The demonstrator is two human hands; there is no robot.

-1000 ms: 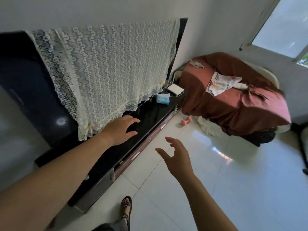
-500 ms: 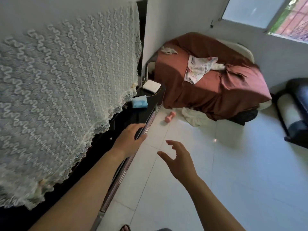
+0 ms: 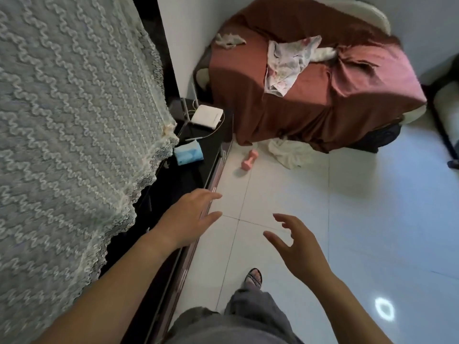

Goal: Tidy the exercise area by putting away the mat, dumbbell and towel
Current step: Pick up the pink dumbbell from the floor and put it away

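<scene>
Now closer than a second ago, the small pink dumbbell [image 3: 249,159] lies ahead on the white tiled floor [image 3: 372,219]; both hands, left [image 3: 188,219] and right [image 3: 298,247], reach empty, fingers apart.

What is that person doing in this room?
The person is walking along the black TV cabinet with both hands empty and open: the left hand and right hand hold nothing. Ahead, a pink dumbbell lies on the white floor beside a pale towel, near the covered sofa.
</scene>
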